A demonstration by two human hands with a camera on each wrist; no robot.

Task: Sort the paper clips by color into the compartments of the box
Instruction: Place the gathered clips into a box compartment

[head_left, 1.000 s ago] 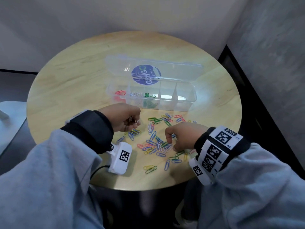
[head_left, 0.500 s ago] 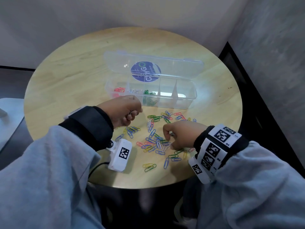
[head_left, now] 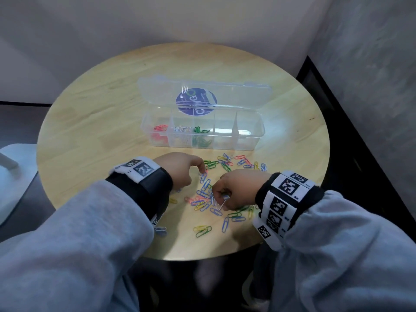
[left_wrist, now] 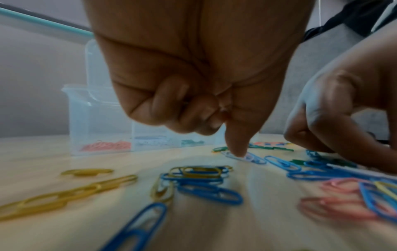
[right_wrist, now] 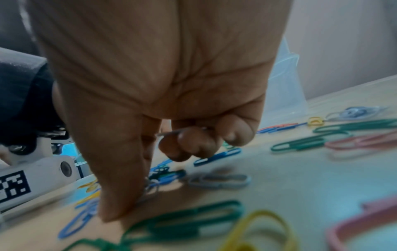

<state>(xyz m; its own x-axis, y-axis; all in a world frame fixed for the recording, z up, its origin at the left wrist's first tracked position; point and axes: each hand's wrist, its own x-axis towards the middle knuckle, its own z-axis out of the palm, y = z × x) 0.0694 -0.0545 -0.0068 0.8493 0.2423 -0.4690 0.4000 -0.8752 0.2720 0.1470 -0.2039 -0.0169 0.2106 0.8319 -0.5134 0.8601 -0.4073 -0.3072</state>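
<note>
The right hand (head_left: pixel 238 190) pinches a white clip (head_left: pixel 217 202) between thumb and forefinger, its tip down on the surface (head_left: pixel 101 122); a thin pale wire also shows among the curled fingers (right_wrist: pixel 193 141) in the right wrist view. The left hand (head_left: pixel 180 170) has its other fingers curled into the palm, and the forefinger (left_wrist: pixel 238 144) points down and presses a white clip (left_wrist: pixel 242 157) flat on the surface; whether the curled fingers hold anything cannot be told. Both hands work over the loose clips (head_left: pixel 221 192), a scatter of blue, green, yellow, pink and white lying near the front edge. Just beyond the scatter, toward the far side, stands the clear box (head_left: pixel 254 140) with its lid (head_left: pixel 157 91) open and leaning back. Its left compartment holds red clips (head_left: pixel 159 128), the next one white clips (head_left: pixel 182 129), the third green clips (head_left: pixel 200 131).
</note>
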